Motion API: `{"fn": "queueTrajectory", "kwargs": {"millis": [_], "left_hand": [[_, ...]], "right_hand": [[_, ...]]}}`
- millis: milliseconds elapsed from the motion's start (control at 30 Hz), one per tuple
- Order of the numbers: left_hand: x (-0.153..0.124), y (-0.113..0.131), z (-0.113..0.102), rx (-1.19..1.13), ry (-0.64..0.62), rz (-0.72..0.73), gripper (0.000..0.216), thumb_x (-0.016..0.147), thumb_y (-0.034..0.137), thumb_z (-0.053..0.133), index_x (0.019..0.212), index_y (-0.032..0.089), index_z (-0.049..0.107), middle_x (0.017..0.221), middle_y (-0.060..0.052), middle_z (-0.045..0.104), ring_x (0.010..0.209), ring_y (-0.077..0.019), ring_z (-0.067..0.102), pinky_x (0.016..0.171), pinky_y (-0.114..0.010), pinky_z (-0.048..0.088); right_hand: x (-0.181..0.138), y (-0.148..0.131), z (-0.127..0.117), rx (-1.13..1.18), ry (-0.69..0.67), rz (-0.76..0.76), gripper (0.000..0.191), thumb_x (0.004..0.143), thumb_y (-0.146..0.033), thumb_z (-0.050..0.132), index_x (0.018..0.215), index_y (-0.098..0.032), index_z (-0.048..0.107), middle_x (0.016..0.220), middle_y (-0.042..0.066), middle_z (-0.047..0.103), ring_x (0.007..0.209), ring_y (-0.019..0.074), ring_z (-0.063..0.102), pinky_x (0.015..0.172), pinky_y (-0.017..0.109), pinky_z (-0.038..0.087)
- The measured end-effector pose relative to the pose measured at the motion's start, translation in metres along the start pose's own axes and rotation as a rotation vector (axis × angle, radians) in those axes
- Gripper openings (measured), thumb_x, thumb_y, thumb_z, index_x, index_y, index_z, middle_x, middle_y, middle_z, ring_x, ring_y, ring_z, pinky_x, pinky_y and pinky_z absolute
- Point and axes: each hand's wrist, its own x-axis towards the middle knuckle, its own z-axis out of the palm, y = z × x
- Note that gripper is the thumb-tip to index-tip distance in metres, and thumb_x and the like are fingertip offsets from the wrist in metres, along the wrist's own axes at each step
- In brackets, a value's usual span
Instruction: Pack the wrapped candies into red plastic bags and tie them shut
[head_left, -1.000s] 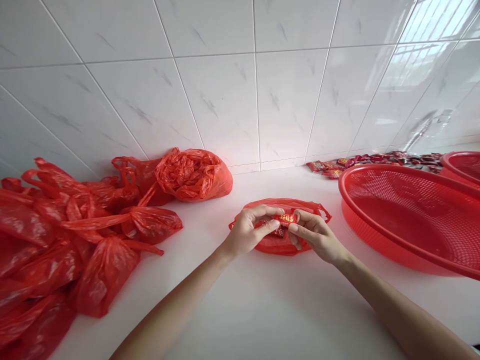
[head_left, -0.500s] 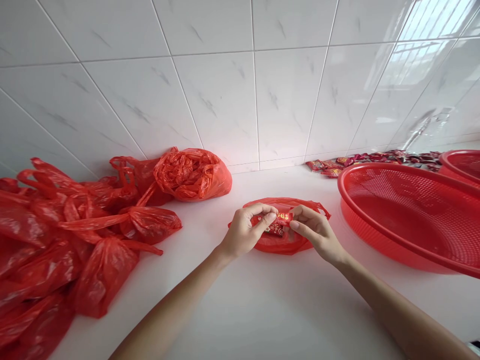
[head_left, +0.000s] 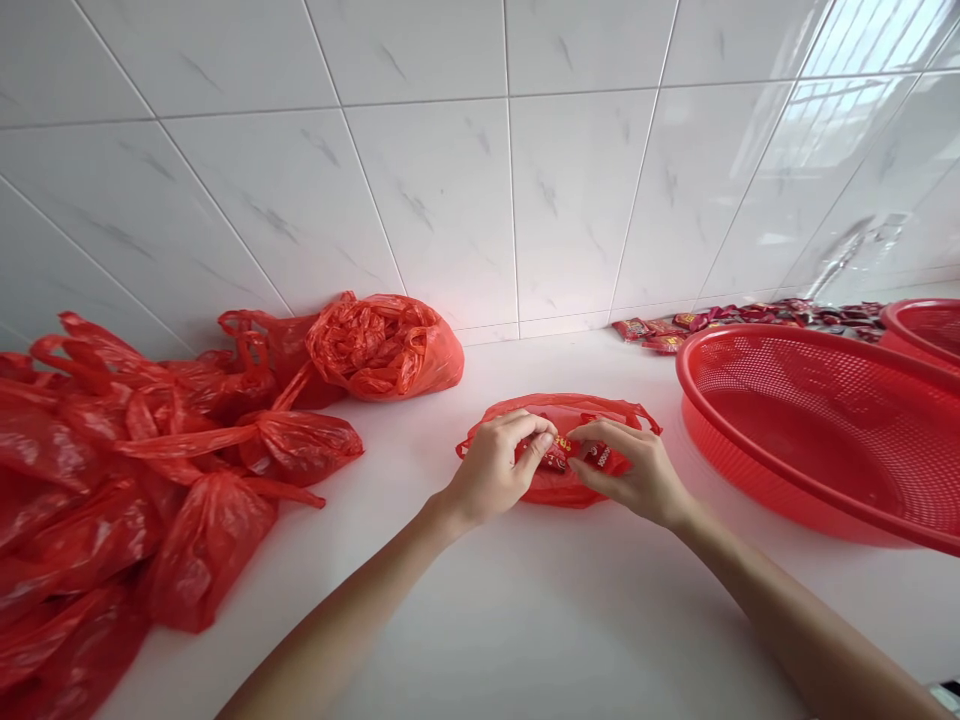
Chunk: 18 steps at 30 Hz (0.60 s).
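Note:
A small red plastic bag lies flat on the white counter near the wall. Both my hands rest on top of it. My left hand and my right hand pinch small red wrapped candies between thumb and fingers, held low against the bag. The fingertips of the two hands nearly touch. Part of the candies is hidden under my fingers.
A heap of tied red plastic bags fills the left side, with one fuller bag by the wall. A large red mesh basket stands at right, another basket behind it. Loose wrapped candies lie along the tiled wall.
My hands have lowered the candies from above the small bag down onto it. The fingers have drawn closer together.

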Motion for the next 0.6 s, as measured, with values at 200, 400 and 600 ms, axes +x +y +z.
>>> {"fn": "queueTrajectory", "kwargs": {"millis": [200,400,600], "left_hand": [[-0.0009,-0.0006,0.0035,0.095,-0.007,0.013,0.021,0.098,0.025,0.049,0.088,0.02,0.067,0.088,-0.003,0.073,0.085,-0.0191,0.067,0.085,-0.033,0.05],[-0.0013,0.0026,0.0048,0.104,0.013,0.019,0.02,0.098,0.022,0.05,0.085,0.02,0.066,0.085,-0.003,0.074,0.08,-0.0185,0.067,0.081,-0.032,0.049],[-0.0012,0.004,0.0025,0.082,0.065,0.014,0.018,0.096,0.021,0.051,0.087,0.02,0.066,0.084,-0.002,0.073,0.079,-0.0173,0.066,0.076,-0.029,0.051]], "right_hand": [[-0.0024,0.0021,0.0048,-0.261,0.031,-0.215,0.015,0.092,-0.013,0.057,0.097,-0.024,0.066,0.076,0.004,0.073,0.061,0.0151,0.064,0.058,0.027,0.054],[-0.0023,0.0008,0.0047,-0.37,0.036,-0.269,0.018,0.092,-0.011,0.054,0.095,-0.024,0.067,0.073,0.003,0.074,0.061,0.0162,0.067,0.06,0.029,0.054],[-0.0019,-0.0012,0.0086,-0.173,0.068,-0.172,0.017,0.091,-0.012,0.057,0.099,-0.025,0.064,0.098,0.007,0.078,0.082,0.0204,0.074,0.07,0.032,0.058]]}}
